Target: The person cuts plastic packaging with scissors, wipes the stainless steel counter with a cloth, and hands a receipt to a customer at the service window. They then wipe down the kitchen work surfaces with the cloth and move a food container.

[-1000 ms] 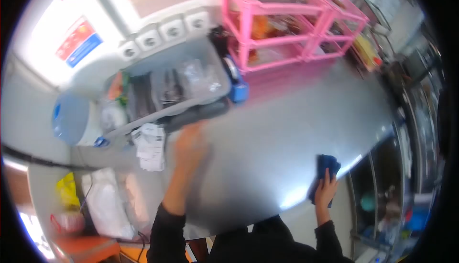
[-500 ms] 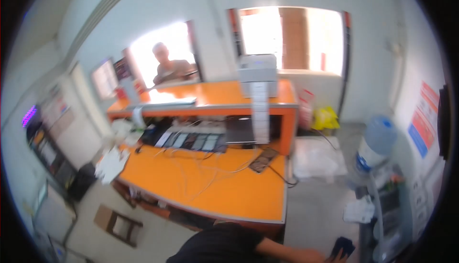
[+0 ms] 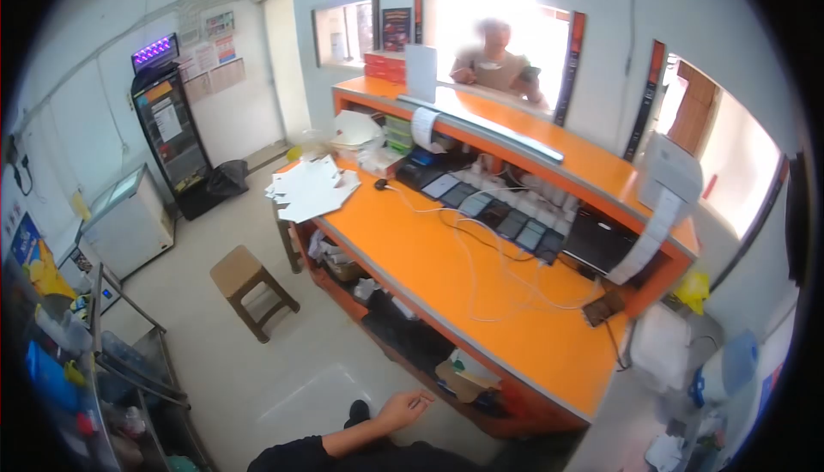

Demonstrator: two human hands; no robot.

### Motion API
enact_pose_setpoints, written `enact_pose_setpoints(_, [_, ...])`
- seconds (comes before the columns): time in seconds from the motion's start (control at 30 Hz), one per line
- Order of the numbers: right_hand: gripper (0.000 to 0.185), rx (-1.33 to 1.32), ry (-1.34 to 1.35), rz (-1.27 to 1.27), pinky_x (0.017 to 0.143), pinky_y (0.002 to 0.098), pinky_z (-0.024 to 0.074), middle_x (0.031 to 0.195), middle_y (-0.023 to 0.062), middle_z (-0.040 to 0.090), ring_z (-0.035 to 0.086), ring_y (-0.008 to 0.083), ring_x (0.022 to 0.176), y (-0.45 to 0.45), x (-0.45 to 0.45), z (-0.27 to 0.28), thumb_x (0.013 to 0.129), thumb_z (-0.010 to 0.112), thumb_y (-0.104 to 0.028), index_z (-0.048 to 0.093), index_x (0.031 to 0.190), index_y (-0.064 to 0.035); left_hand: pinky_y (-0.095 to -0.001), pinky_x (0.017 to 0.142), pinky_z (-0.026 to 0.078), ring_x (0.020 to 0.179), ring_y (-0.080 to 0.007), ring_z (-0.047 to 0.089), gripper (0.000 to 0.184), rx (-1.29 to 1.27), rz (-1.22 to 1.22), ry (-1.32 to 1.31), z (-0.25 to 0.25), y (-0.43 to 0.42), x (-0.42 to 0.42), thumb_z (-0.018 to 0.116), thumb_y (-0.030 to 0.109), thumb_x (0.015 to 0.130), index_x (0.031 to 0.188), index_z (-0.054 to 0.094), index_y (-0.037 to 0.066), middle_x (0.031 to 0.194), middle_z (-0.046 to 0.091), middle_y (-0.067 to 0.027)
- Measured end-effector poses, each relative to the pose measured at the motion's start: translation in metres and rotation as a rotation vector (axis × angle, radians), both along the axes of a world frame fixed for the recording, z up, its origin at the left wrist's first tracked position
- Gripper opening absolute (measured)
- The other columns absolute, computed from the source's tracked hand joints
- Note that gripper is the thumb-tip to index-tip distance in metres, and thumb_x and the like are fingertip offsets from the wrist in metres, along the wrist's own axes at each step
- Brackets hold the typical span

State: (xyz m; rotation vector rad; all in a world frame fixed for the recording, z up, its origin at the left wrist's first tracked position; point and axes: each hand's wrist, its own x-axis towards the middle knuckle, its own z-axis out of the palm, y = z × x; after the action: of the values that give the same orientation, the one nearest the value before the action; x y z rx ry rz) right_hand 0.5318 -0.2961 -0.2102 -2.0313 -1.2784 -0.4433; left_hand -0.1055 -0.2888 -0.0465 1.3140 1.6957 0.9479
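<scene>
My left hand [image 3: 405,410] reaches in from the bottom beside a dark sleeve [image 3: 292,455]. Its fingers are loosely bent and partly apart, and no object shows in them. It hangs over the floor in front of the orange counter [image 3: 412,253], apart from it. Nearest to it is an open cardboard box [image 3: 468,379] on the low shelf under the counter. My right hand is out of view. Several phones [image 3: 476,203] lie in a row on the counter, with white cables [image 3: 468,257] and a dark phone-like slab [image 3: 603,309] near its right end.
A printer [image 3: 669,176] trails a paper strip [image 3: 644,240] from the upper shelf. White cardboard sheets [image 3: 313,189] stack at the counter's left end. A brown stool [image 3: 249,283] stands on the floor. Beyond the window is a person [image 3: 496,60]. A water bottle [image 3: 728,367] stands at right.
My view has swung left, showing more of the floor and stool. The right hand, with a dark flat object, has left view; my left hand has come in at the bottom.
</scene>
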Motion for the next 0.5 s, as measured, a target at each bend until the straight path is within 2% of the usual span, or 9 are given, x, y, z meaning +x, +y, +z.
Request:
enact_pose_setpoints(0.03, [0.078, -0.132, -0.128, -0.012, 0.111, 0.0559, 0.0201, 0.147, 0.0117, 0.036, 0.032, 0.0371, 0.134, 0.036, -0.071, 0.037, 0.082, 0.055, -0.065, 0.032, 0.144, -0.0234, -0.0345, 0.059, 0.046, 0.06, -0.0207, 0.055, 0.018, 0.013, 0.022, 0.0, 0.003, -0.004, -0.023, 0.06, 0.021, 0.087, 0.1, 0.067, 0.01, 0.072, 0.061, -0.0098])
enact_pose_setpoints(0.1, [0.04, -0.209, 0.097, 0.288, 0.096, 0.0508, 0.0384, 0.113, 0.0197, 0.057, 0.05, 0.038, 0.111, 0.101, -0.234, 0.109, 0.078, 0.064, -0.016, 0.058, 0.114, 0.0006, -0.0334, 0.057, 0.044, 0.057, -0.0199, 0.053, 0.018, 0.044, 0.048, 0.002, 0.007, -0.009, -0.07, 0.059, 0.021, 0.087, 0.099, 0.068, 0.01, 0.069, 0.06, -0.0098])
enact_pose_setpoints(0.13, [0.047, -0.303, -0.009, 0.34, 0.104, 0.0509, 0.0314, 0.13, 0.0249, 0.047, 0.039, 0.0427, 0.125, 0.114, -0.295, 0.117, 0.079, 0.065, -0.017, 0.054, 0.121, 0.0017, -0.0327, 0.057, 0.044, 0.057, -0.0198, 0.053, 0.017, 0.086, 0.051, 0.04, 0.006, -0.015, -0.095, 0.06, 0.021, 0.087, 0.099, 0.068, 0.01, 0.069, 0.06, -0.0098])
enact_pose_setpoints(0.2, [0.042, -0.197, 0.006, 0.527, 0.103, 0.0511, 0.0327, 0.128, 0.026, 0.048, 0.041, 0.0432, 0.123, 0.144, -0.412, 0.119, 0.077, 0.065, -0.015, 0.057, 0.117, -0.0025, -0.0313, 0.057, 0.044, 0.057, -0.0195, 0.053, 0.017, 0.21, 0.01, 0.121, 0.001, -0.008, -0.154, 0.06, 0.02, 0.087, 0.098, 0.068, 0.01, 0.069, 0.06, -0.0098])
enact_pose_setpoints(0.3, [0.04, -0.127, 0.023, 0.748, 0.101, 0.0503, 0.0332, 0.126, 0.0242, 0.049, 0.044, 0.0421, 0.12, 0.177, -0.55, 0.123, 0.075, 0.066, -0.019, 0.061, 0.112, -0.0032, -0.0321, 0.058, 0.046, 0.059, -0.0225, 0.055, 0.017, 0.189, 0.074, 0.1, -0.01, -0.005, -0.239, 0.061, 0.022, 0.087, 0.097, 0.068, 0.009, 0.076, 0.064, -0.01])
enact_pose_setpoints(0.33, [0.039, -0.148, 0.015, 0.79, 0.1, 0.0502, 0.0341, 0.125, 0.0229, 0.05, 0.044, 0.0413, 0.12, 0.187, -0.583, 0.131, 0.075, 0.067, -0.019, 0.062, 0.111, -0.0037, -0.0329, 0.059, 0.047, 0.062, -0.0236, 0.058, 0.018, 0.21, 0.111, 0.12, -0.013, 0.001, -0.261, 0.062, 0.023, 0.086, 0.096, 0.068, 0.009, 0.081, 0.066, -0.0107])
enact_pose_setpoints(0.43, [0.037, -0.12, 0.024, 0.855, 0.099, 0.0493, 0.0354, 0.124, 0.0194, 0.051, 0.045, 0.0393, 0.12, 0.218, -0.647, 0.149, 0.077, 0.066, -0.022, 0.062, 0.11, -0.005, -0.035, 0.062, 0.047, 0.066, -0.0246, 0.059, 0.017, 0.149, 0.135, 0.074, 0.0, 0.023, -0.311, 0.055, 0.018, 0.091, 0.099, 0.066, 0.007, 0.079, 0.065, -0.0146])
enact_pose_setpoints(0.47, [0.037, -0.097, 0.036, 0.875, 0.099, 0.0489, 0.0357, 0.124, 0.0183, 0.051, 0.045, 0.0388, 0.12, 0.227, -0.663, 0.148, 0.077, 0.066, -0.022, 0.062, 0.11, -0.0054, -0.0326, 0.06, 0.045, 0.062, -0.0193, 0.056, 0.018, 0.214, 0.157, 0.024, 0.007, 0.034, -0.32, 0.055, 0.017, 0.091, 0.096, 0.067, 0.005, 0.076, 0.064, -0.0163])
enact_pose_setpoints(0.5, [0.037, -0.11, 0.01, 0.864, 0.099, 0.0486, 0.0355, 0.124, 0.0174, 0.051, 0.044, 0.0379, 0.12, 0.238, -0.675, 0.143, 0.078, 0.065, -0.024, 0.061, 0.11, -0.0061, -0.0323, 0.06, 0.045, 0.062, -0.0187, 0.056, 0.018, 0.241, 0.131, 0.025, 0.012, 0.045, -0.332, 0.055, 0.017, 0.092, 0.097, 0.067, 0.005, 0.076, 0.064, -0.0157])
